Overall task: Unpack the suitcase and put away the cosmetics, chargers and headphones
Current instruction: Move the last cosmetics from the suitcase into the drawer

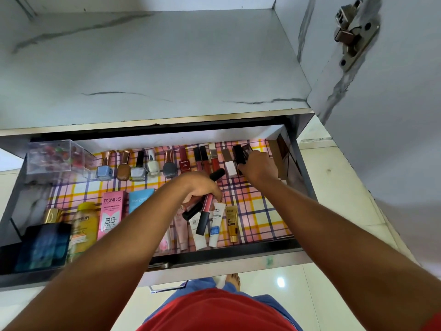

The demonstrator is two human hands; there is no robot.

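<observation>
- the open pull-out drawer with the pink, yellow and purple checked liner already holds much of the cosmetics, so the putting-away looks well advanced for that group.
- along the back wall stands a row of small glass nail polish bottles, then a run of slim lip gloss tubes with dark and pale caps that reaches towards the right corner.
- at the front lie a pink pond's bb cream carton, a yellow-capped garnier bottle, a dark blue box and several small white and gold squeeze tubes, laid side by side.
- a clear plastic box with red and coloured small items sits in the back left corner.
- no chargers, headphones or suitcase are in view, so that part cannot be judged from here; it seems still to do.
- the left hand hovers over the middle of the drawer, fingers curled round a bundle of tubes: a pink gloss tube with a long black cap and at least one black lipstick-like stick poke out of the fist.
- the right hand reaches to the back right, its fingers pinching a black rectangular cosmetic case at the end of the gloss row, seemingly setting it in place.
- both forearms stretch forward and down into the drawer, the right one further in.
</observation>
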